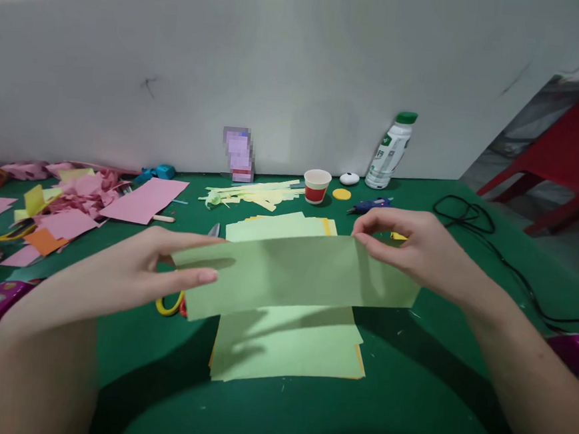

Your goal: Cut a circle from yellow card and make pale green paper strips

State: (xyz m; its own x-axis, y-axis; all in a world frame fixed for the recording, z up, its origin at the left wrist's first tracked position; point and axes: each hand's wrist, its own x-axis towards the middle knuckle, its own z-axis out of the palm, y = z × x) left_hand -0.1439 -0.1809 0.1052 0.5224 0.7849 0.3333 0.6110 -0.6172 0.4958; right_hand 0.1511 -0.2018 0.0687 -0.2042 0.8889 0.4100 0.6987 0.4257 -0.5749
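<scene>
A long piece of light green paper (290,274) is held up between both hands, above a stack of green and orange-yellow paper sheets (283,357). My left hand (150,266) grips its left end, thumb in front and fingers behind. My right hand (402,242) pinches the top edge near the right end. The paper's lower edge hangs over the stack and hides its middle. Scissors (168,306) with yellow and red handles lie by my left hand, partly covered by it and the paper.
Pink paper scraps (91,195) spread over the left of the green table (155,394). Behind the stack are pale green strips (256,193), a paper cup (316,187), a glue gun (369,205) and a bottle (391,151). A black cable (506,261) runs along the right.
</scene>
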